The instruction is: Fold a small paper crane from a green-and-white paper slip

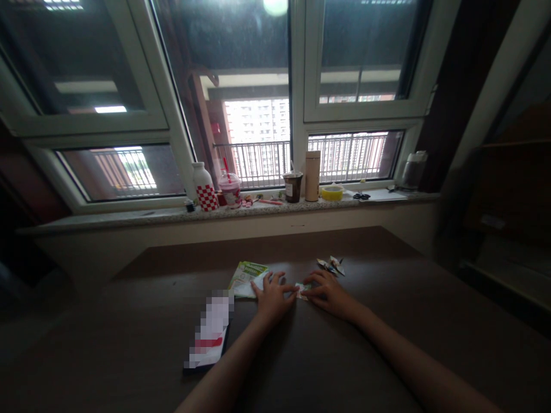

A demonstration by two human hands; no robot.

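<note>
Below a wide window, a dark brown tabletop [344, 355] spreads toward the sill. On it lie a pixelated card [209, 335], a green leaflet [246, 275] and 2 folded paper figures [331, 265]. At the middle, the left hand [272, 297] and right hand [329, 293] press flat, fingers [310, 291] narrow, pinching a small folded paper [302, 288] lying between them on the tabletop.

A home room: dark table [387, 298] below a cluttered windowsill [258, 209].
</note>
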